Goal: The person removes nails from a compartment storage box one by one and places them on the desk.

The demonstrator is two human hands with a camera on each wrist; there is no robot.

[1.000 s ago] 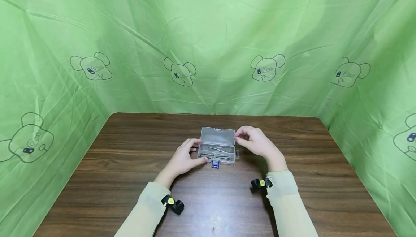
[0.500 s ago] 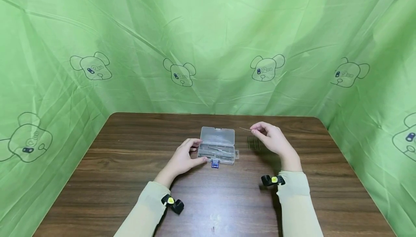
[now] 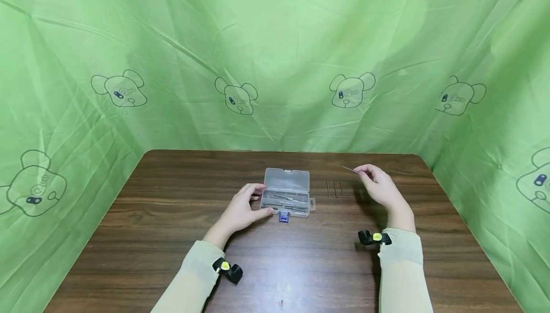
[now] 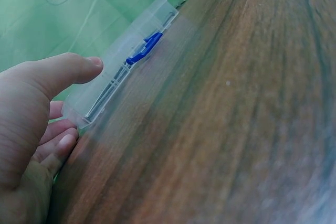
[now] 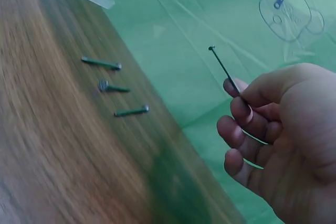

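**Nail pinched in your right hand, box steadied by your left**

The nail (image 5: pixel 224 70) you hold is thin, dark and straight, with a small flat head at its free end. It sits in the air to the right of the clear plastic box (image 3: pixel 286 193) and just beyond the far right end of the row of three nails (image 3: pixel 334 189) lying on the table (image 3: pixel 172 236). Its head points up and away to the left, and its other end is hidden between your fingertips.

Your right hand (image 3: pixel 380 186) grips that nail between thumb and forefinger, with the other fingers loosely curled beneath. The hand is raised off the wood, palm turned left, and its wrist runs back toward you into a pale sleeve (image 3: pixel 401 265).

The three nails on the table lie side by side, apart from one another, on the dark wood between the box and your right hand. In the right wrist view, one shows its round head toward the camera.

The box is small, transparent and rectangular. Its lid stands open at the far side, a blue latch (image 3: pixel 284 216) sits on the near edge, and more nails lie inside. Your left hand (image 3: pixel 240 209) holds the box's left end, thumb along the near side and fingers curled round the far corner. The hand rests on the table.

Green cloth with bear outlines (image 3: pixel 275 65) surrounds the table.
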